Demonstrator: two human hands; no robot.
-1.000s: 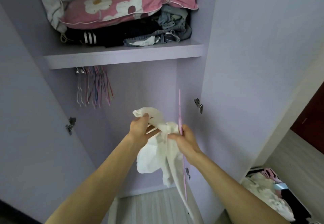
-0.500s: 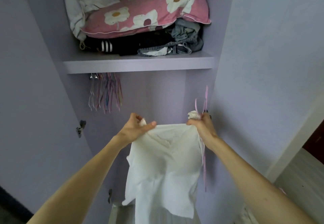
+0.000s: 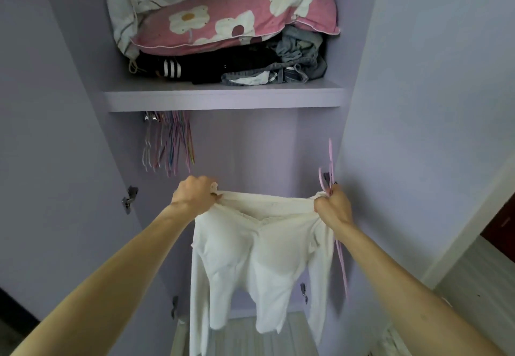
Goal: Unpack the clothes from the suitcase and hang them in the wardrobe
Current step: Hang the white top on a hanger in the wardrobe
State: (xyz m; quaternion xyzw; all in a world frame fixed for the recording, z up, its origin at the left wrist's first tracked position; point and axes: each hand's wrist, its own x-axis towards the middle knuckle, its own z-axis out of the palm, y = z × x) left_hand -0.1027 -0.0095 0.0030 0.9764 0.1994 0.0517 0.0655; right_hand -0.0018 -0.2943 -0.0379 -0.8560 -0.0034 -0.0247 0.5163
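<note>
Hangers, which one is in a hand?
The pink hanger in the right hand, held along with the white top; the others hang bunched under the shelf.

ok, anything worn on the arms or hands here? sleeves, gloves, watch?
Nothing worn that shows. The left forearm and right forearm are bare right to the frame edge, with no sleeves or cuffs. The left hand and right hand have no gloves, and no watch, bracelet or ring appears on the parts in view.

Pink floral pillow (image 3: 237, 18), white bedding (image 3: 121, 7)
</note>
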